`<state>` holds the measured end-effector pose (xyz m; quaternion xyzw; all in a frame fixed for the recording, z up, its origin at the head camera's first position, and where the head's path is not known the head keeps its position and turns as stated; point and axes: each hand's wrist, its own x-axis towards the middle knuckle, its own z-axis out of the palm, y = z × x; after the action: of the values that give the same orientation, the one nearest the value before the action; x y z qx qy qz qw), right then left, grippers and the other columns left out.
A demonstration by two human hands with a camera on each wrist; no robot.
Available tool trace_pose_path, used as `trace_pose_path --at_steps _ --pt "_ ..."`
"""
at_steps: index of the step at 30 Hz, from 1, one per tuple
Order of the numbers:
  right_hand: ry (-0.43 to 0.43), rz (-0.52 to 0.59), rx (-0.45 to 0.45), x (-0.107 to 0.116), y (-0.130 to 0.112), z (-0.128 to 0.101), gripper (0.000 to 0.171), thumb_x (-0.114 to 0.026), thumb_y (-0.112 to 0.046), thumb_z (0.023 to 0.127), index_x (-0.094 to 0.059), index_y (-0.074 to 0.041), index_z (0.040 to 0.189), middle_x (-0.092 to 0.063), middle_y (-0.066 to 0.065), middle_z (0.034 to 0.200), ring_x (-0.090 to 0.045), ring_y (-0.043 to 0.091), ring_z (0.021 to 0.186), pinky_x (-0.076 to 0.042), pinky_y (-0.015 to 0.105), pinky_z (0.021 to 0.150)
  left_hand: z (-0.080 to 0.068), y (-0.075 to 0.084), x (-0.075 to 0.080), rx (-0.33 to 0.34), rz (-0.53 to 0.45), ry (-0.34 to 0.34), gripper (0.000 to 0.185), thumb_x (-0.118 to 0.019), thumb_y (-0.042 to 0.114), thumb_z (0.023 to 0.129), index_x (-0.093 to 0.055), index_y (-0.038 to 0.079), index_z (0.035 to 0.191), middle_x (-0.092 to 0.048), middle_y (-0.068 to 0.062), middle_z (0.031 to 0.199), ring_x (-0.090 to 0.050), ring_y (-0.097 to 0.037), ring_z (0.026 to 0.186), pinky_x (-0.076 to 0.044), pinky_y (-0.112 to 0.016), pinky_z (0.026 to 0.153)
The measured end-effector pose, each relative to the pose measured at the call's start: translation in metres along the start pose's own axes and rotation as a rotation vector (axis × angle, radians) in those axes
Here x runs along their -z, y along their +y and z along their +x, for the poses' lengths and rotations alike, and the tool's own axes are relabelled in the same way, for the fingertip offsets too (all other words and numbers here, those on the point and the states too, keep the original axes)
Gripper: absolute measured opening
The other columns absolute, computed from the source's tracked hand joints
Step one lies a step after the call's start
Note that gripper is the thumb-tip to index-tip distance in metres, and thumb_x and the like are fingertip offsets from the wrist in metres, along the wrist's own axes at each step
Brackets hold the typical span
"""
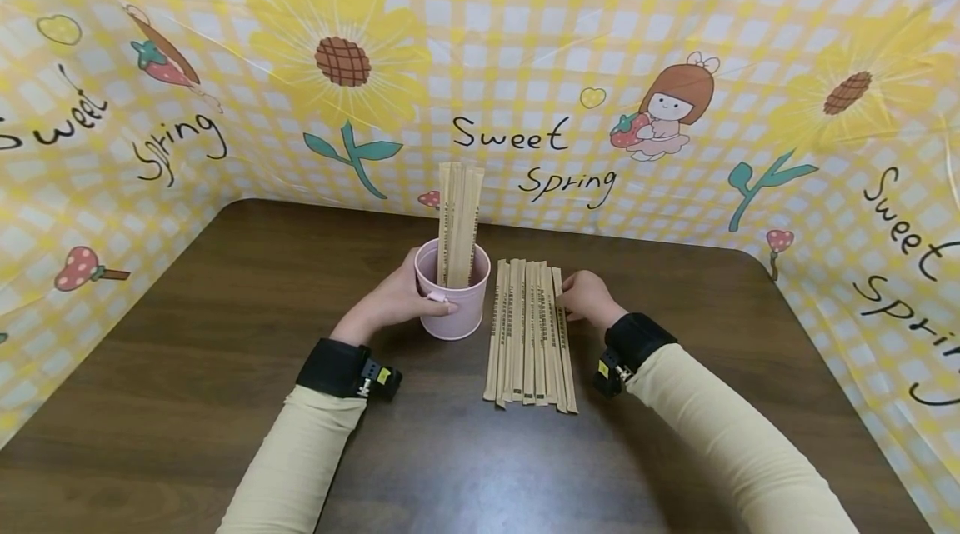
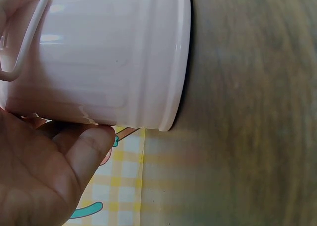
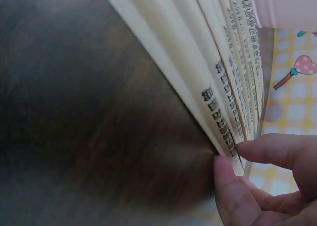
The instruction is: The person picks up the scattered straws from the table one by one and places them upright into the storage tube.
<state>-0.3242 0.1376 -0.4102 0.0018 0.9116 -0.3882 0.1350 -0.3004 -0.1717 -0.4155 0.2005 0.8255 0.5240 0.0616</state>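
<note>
Cream-sleeved, the left hand (image 1: 393, 301) wraps the small pink metal bucket (image 1: 453, 301) standing mid-table while the right hand (image 1: 588, 299) pinches the outermost paper-wrapped chopstick (image 1: 564, 342), whose lift could scatter the neighbouring row.

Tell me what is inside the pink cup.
A few paper-wrapped chopstick packets stand upright in the pink cup, their tops well above the rim. Their lower ends and the cup's bottom are hidden by its wall. The left hand holds the cup.

Bright even light, soft shadows; head view edges warped; wrist views blurred.
</note>
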Motion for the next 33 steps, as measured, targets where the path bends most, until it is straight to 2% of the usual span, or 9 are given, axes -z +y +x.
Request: trace_pose_path --at_steps 1,2,6,14,24,28,30,32,33 --pt "0.003 -0.005 0.008 -0.001 0.001 0.0 0.01 -0.061 0.0 0.09 -0.058 0.009 0.093 -0.058 0.016 0.087 -0.061 0.014 0.063 -0.06 0.028 0.067 0.0 0.0 0.0 0.001 0.001 0.002 0.107 -0.084 0.009 0.08 -0.013 0.002 0.16 -0.037 -0.025 0.156 -0.044 -0.039 0.141 -0.034 -0.053 0.119" --pt "0.007 -0.01 0.018 -0.001 0.001 0.001 0.012 -0.061 0.0 0.09 -0.053 0.003 0.081 -0.05 0.008 0.075 -0.056 0.011 0.057 -0.058 0.027 0.065 0.0 0.0 0.0 0.0 0.0 0.005 0.107 -0.084 0.009 0.08 -0.013 0.002 0.16 -0.037 -0.025 0.156 -0.044 -0.039 0.141 -0.033 -0.053 0.119" --pt "0.008 -0.057 0.065 -0.002 0.0 0.002 0.047 -0.061 0.0 0.089 -0.024 -0.017 0.064 -0.015 -0.007 0.06 -0.041 0.007 0.046 -0.049 0.022 0.06 -0.001 0.001 0.001 0.002 0.006 0.013 0.107 -0.083 0.008 0.08 -0.013 0.001 0.16 -0.037 -0.026 0.156 -0.043 -0.04 0.141 -0.033 -0.054 0.12" --pt "0.026 -0.082 0.067 -0.003 -0.003 0.006 0.05 -0.063 -0.004 0.088 -0.029 -0.018 0.054 -0.021 -0.009 0.051 -0.044 0.008 0.042 -0.053 0.024 0.06 -0.004 0.004 0.004 -0.028 0.004 0.004 0.107 -0.083 0.008 0.079 -0.013 0.001 0.16 -0.036 -0.026 0.157 -0.043 -0.039 0.141 -0.032 -0.055 0.119" --pt "0.008 -0.013 0.062 0.004 0.006 0.006 0.05 -0.063 -0.004 0.089 -0.031 -0.017 0.054 -0.021 -0.008 0.051 -0.031 0.007 0.042 -0.05 0.023 0.06 -0.002 0.001 0.001 -0.033 -0.005 -0.005 0.105 -0.082 0.006 0.08 -0.015 0.001 0.16 -0.039 -0.026 0.155 -0.044 -0.04 0.14 -0.033 -0.055 0.119" --pt "0.024 0.023 0.036 0.013 0.007 0.001 0.034 -0.062 -0.004 0.094 -0.046 -0.008 0.064 -0.045 0.002 0.062 -0.058 0.021 0.057 -0.057 0.029 0.069 -0.002 0.002 -0.001 -0.031 -0.009 -0.005 0.104 -0.082 0.006 0.08 -0.015 0.0 0.16 -0.039 -0.026 0.154 -0.045 -0.04 0.138 -0.034 -0.055 0.118" --pt "0.034 0.033 0.036 0.021 0.004 -0.002 0.015 -0.059 -0.004 0.096 -0.061 0.005 0.085 -0.063 0.017 0.088 -0.07 0.034 0.082 -0.06 0.036 0.08 -0.002 0.003 -0.001 -0.033 -0.011 -0.005 0.104 -0.082 0.006 0.08 -0.015 0.0 0.16 -0.039 -0.026 0.153 -0.045 -0.04 0.138 -0.035 -0.055 0.118" --pt "0.036 0.057 0.044 0.03 0.0 -0.005 0.027 -0.055 -0.004 0.098 -0.059 0.014 0.118 -0.059 0.03 0.123 -0.066 0.043 0.108 -0.059 0.044 0.092 -0.002 0.003 -0.001 -0.032 -0.011 -0.001 0.104 -0.082 0.005 0.079 -0.015 0.0 0.16 -0.04 -0.026 0.154 -0.045 -0.04 0.138 -0.034 -0.055 0.118" --pt "0.035 0.067 0.058 0.034 -0.002 -0.006 0.035 -0.054 -0.004 0.099 -0.055 0.016 0.128 -0.057 0.032 0.127 -0.066 0.043 0.108 -0.058 0.044 0.093 -0.002 0.003 -0.001 -0.031 -0.011 0.0 0.104 -0.082 0.005 0.079 -0.015 0.0 0.16 -0.039 -0.026 0.154 -0.045 -0.041 0.139 -0.034 -0.055 0.119"
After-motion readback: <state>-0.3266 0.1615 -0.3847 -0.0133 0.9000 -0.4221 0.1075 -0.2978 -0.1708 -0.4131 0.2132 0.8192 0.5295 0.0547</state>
